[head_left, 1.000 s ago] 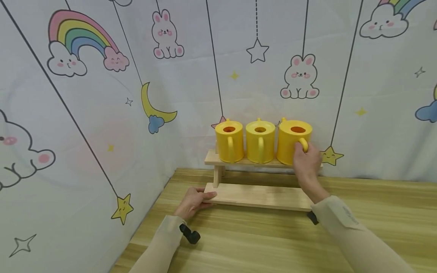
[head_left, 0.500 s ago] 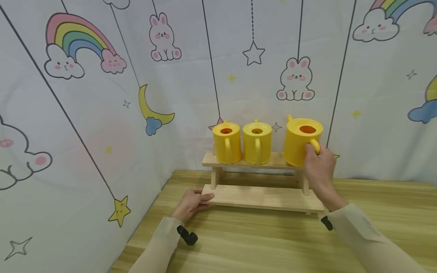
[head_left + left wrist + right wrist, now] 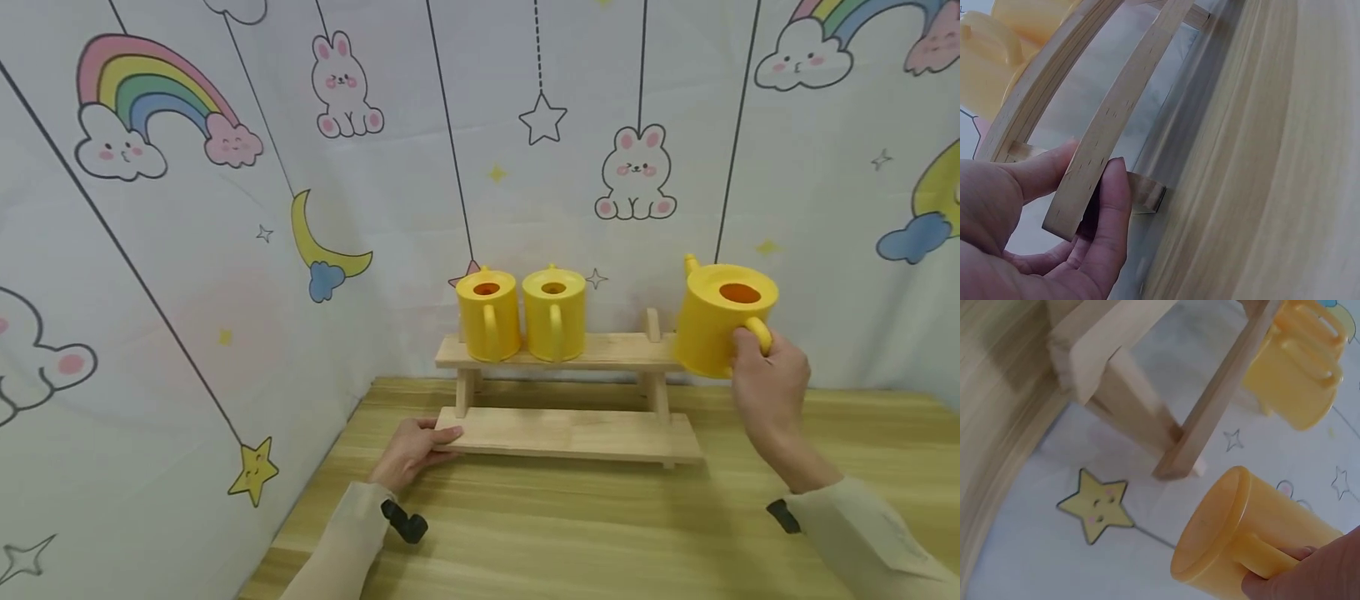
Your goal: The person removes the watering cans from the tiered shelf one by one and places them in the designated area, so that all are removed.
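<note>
In the head view, my right hand (image 3: 772, 392) grips the handle of a yellow watering can (image 3: 708, 329), which has a short spout and a round opening on top. The can is off the stand, just past the right end of its upper shelf. In the right wrist view the same watering can (image 3: 1279, 515) shows its base, tilted. My left hand (image 3: 408, 450) holds the left end of the lower board of a two-tier wooden stand (image 3: 566, 432). Its thumb lies above the board (image 3: 1107, 119) and its fingers underneath. Two more yellow watering cans (image 3: 489, 321) remain upright on the upper shelf.
The stand rests on a wood-grain table (image 3: 585, 525) close to the back wall. A white cloth (image 3: 420, 167) printed with rabbits, stars and rainbows covers the walls behind and at left. A small wooden peg (image 3: 653, 323) rises behind the upper shelf's right end.
My right hand has lifted the right-hand watering can off the upper shelf and carried it to the right. My left hand keeps its hold on the stand. The head view has shifted slightly.
</note>
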`<state>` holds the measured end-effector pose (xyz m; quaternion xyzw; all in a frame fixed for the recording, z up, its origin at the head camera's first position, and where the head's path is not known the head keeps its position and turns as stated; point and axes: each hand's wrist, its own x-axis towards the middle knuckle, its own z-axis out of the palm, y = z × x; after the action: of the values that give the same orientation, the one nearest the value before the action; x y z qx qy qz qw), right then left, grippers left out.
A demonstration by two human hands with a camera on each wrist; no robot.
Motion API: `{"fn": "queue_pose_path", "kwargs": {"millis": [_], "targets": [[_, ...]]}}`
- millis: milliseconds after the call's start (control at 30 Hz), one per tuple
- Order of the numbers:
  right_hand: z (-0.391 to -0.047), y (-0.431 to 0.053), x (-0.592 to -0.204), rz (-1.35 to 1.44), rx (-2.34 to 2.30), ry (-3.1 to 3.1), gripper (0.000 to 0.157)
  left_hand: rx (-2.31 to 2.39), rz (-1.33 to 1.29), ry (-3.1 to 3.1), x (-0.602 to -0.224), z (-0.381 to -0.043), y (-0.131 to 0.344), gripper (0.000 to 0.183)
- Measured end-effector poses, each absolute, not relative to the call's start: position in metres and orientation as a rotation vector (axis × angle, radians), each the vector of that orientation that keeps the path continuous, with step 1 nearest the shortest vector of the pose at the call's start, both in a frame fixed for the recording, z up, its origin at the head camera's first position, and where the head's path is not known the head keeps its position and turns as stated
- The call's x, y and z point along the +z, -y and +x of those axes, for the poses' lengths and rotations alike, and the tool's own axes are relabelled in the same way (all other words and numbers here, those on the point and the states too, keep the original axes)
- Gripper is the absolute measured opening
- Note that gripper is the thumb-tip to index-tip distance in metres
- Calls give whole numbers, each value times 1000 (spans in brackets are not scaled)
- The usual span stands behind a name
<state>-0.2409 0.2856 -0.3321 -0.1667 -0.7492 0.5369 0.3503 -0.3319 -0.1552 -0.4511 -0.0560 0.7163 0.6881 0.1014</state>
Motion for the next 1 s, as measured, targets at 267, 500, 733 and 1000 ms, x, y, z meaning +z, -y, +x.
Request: {"fn": "queue_pose_path", "kwargs": {"millis": [267,500,733,1000], "targets": [[-232,-330,-337,-515,1407,1903,44,2032,-165,-2129,-450,-337,155,58],[-226,-366,-352,-595,1435,1900,48,2022,-161,-2128,-451,-335,155,54],[-222,-396,-367,-693,1387,1916,47,2029,-174,-2107,-452,-335,156,61],[-219,-435,-391,-797,1276,2010,45,2024,-197,-2104,-451,-332,157,69]]}}
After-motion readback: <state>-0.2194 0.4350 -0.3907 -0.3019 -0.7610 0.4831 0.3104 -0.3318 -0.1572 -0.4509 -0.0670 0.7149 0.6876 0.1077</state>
